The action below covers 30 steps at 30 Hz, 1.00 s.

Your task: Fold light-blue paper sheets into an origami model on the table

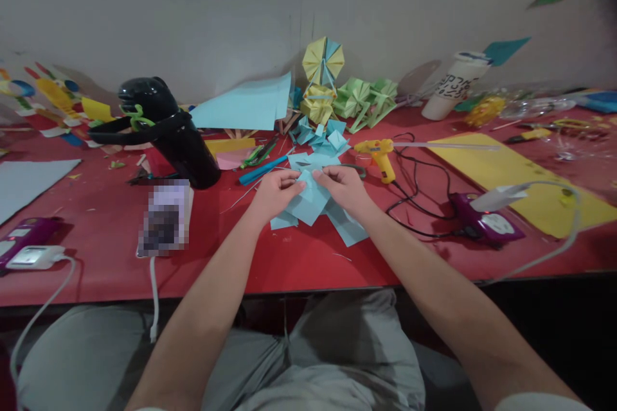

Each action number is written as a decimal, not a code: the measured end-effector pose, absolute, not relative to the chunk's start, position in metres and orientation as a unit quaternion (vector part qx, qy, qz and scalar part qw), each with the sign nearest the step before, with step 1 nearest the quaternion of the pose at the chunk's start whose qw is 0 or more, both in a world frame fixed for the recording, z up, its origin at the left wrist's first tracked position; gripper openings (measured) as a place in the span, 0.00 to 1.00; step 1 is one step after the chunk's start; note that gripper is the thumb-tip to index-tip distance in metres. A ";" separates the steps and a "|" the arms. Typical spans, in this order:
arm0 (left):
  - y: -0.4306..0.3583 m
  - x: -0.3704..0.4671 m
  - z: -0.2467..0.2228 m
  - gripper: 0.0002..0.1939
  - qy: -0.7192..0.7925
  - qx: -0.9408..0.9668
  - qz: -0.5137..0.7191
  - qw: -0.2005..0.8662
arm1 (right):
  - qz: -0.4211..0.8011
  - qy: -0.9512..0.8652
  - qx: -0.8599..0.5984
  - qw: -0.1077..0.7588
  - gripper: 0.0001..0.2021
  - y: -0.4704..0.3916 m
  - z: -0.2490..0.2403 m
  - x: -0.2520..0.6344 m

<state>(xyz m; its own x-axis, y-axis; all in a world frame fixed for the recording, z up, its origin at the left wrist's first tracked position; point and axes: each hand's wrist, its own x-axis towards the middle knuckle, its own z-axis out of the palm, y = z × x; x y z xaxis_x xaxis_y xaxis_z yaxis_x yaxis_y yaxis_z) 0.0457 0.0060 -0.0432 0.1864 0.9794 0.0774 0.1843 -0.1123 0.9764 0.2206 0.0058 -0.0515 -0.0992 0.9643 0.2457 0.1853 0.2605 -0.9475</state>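
Note:
Both hands meet over a light blue paper square at the middle of the red table. My left hand pinches its upper left edge between thumb and fingers. At the upper right edge, my right hand grips the same paper with curled fingers. Beneath and beside it lie more blue sheets, partly covered. Small folded blue pieces are heaped just behind the hands. Farther back stand a yellow and blue folded paper wheel and green folded paper shapes.
A yellow glue gun with a black cord lies right of the hands. Left stand a black bottle and a phone. A purple power strip, yellow sheet and white cup are at right.

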 end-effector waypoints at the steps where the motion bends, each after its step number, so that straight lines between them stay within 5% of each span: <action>1: 0.006 0.046 -0.043 0.17 0.472 0.607 0.429 0.473 | 0.391 -0.627 -0.460 0.492 0.24 0.006 -0.052 0.220; 11: -0.001 0.049 -0.034 0.10 0.457 0.595 0.391 0.534 | 0.366 -0.688 -0.429 0.456 0.22 0.003 -0.050 0.220; 24: 0.003 0.049 -0.039 0.17 0.445 0.633 0.441 0.454 | 0.365 -0.726 -0.425 0.398 0.23 0.000 -0.045 0.218; 30: 0.000 0.051 -0.036 0.17 0.463 0.623 0.421 0.470 | 0.354 -0.707 -0.428 0.438 0.23 0.002 -0.048 0.219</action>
